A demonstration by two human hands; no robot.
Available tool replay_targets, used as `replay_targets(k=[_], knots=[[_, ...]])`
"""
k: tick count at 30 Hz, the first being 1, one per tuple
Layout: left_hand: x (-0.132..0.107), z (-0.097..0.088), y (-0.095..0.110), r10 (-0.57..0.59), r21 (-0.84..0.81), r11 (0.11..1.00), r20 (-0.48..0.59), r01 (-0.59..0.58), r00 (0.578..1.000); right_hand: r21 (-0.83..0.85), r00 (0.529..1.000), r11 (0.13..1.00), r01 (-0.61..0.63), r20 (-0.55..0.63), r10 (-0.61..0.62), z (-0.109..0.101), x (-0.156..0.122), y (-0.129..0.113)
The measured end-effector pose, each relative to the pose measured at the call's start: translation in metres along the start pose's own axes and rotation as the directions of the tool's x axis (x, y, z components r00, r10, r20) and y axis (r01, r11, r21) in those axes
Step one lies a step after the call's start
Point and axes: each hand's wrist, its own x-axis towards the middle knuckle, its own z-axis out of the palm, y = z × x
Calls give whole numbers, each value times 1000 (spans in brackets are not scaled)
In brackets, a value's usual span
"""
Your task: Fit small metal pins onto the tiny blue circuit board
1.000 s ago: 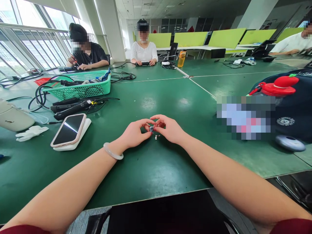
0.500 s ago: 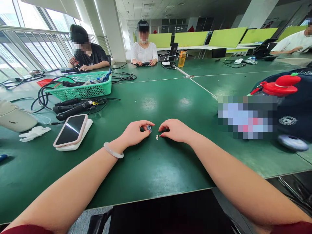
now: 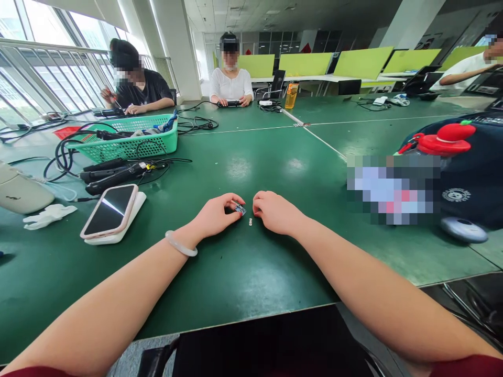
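Note:
Between thumb and fingers, my left hand (image 3: 217, 214) grips a small flat grey-blue piece with a patterned face (image 3: 240, 209), possibly a small circuit board. A white bangle (image 3: 181, 244) circles that wrist. Just to the right, my right hand (image 3: 276, 212) rests low over the table with its fingers curled together; whatever its fingertips may hold is hidden. On the tabletop between the two hands lies a tiny whitish piece (image 3: 250, 222), too small to name, touched by neither hand.
To the left are a phone (image 3: 111, 210) on a white case, black handheld tools (image 3: 117, 176) with cables and a green basket (image 3: 129, 152). A dark bag (image 3: 467, 178) and a round grey-white object (image 3: 463, 230) lie right. Two people sit across the green table (image 3: 243, 277).
My right hand's fingers have closed more and drawn away from the tiny whitish piece. The piece in my left hand has tilted. The view has shifted slightly.

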Motion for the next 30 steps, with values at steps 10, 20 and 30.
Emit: replay_targets(k=[10,20,30], knots=[[1,2,2,13,-30,999,-39,-14,999,191,961,977,93,-274,-38,-4,0,-26],[1,1,3,60,-142,988,-50,-66,997,86,950,984,154,-287,-123,-5,0,-26],[1,2,1,12,-45,999,-76,-16,997,62,950,990,126,-296,-102,-7,0,-18]])
